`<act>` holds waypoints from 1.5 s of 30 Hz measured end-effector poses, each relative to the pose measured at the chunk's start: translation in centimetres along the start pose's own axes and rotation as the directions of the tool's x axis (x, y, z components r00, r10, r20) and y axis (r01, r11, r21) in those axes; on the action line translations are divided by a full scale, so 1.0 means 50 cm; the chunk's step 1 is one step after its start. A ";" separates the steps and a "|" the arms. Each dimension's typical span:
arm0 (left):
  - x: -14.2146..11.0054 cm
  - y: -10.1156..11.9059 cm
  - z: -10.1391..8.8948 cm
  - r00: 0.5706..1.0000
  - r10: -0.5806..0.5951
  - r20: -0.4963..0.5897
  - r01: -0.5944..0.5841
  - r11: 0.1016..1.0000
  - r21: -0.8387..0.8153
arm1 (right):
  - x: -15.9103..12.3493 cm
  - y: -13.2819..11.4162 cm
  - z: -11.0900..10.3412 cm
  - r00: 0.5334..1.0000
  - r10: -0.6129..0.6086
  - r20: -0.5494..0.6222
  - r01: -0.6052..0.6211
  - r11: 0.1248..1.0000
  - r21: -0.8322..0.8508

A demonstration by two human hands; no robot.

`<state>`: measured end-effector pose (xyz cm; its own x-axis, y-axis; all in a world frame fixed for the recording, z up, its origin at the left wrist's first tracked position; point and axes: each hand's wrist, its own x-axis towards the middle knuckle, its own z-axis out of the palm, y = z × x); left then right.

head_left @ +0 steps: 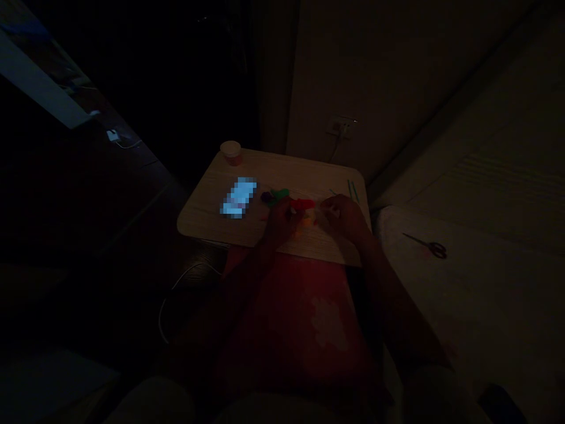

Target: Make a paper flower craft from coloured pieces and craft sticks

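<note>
- Two bare hands meet over the near part of a small wooden counter (pixel 203 206), in very dim light.
- The left hand (pixel 280 222) has its fingers bent in and pinches a bright red piece (pixel 303 204), which lies across the fingertips in the gap between both hands, above the counter.
- The right hand (pixel 346 217) is curled just to the right of the red piece, its fingertips near a small pale bit (pixel 329 210); it is too dark to tell whether they grip it.
- Below the red piece, an orange glow (pixel 308 220) shows between the hands; its shape is unclear.
- Just beyond the left hand lie a green piece (pixel 281 193) and, at its left, a dark purple lump (pixel 265 197).
- Left of these, a lit phone (pixel 239 197) rests on the counter, its screen blurred into blocks.
- A tub (pixel 232 154) with a pale lid stands upright at the far left corner.
- Thin green sticks (pixel 353 190) lie near the right edge, beyond the right hand.
- Well apart, on a pale surface (pixel 485 306) to the right, lie scissors (pixel 435 248), blades pointing left.
- Behind the counter, a plug sits in a wall socket (pixel 342 126).
</note>
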<state>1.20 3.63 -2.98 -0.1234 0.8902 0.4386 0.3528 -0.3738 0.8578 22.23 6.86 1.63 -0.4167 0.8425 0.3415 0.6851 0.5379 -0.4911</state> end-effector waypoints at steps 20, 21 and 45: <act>0.003 -0.014 0.005 0.996 -0.094 0.002 0.094 0.991 -0.098 | -0.019 0.003 0.015 0.992 0.104 -0.075 -0.073 0.938 0.338; 0.004 -0.015 0.005 0.995 -0.095 0.003 0.095 0.992 -0.086 | -0.015 -0.002 0.006 0.991 0.089 -0.103 -0.049 0.939 0.341; 0.006 0.006 -0.017 0.988 0.005 0.157 -0.021 0.994 0.103 | 0.071 -0.115 -0.052 0.956 -0.285 0.069 0.268 0.944 0.192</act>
<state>0.51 3.54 -2.37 0.0252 0.9183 0.3950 0.4492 -0.3634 0.8162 18.35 6.68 7.76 -0.6349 0.6540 0.4113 0.4203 0.7391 -0.5264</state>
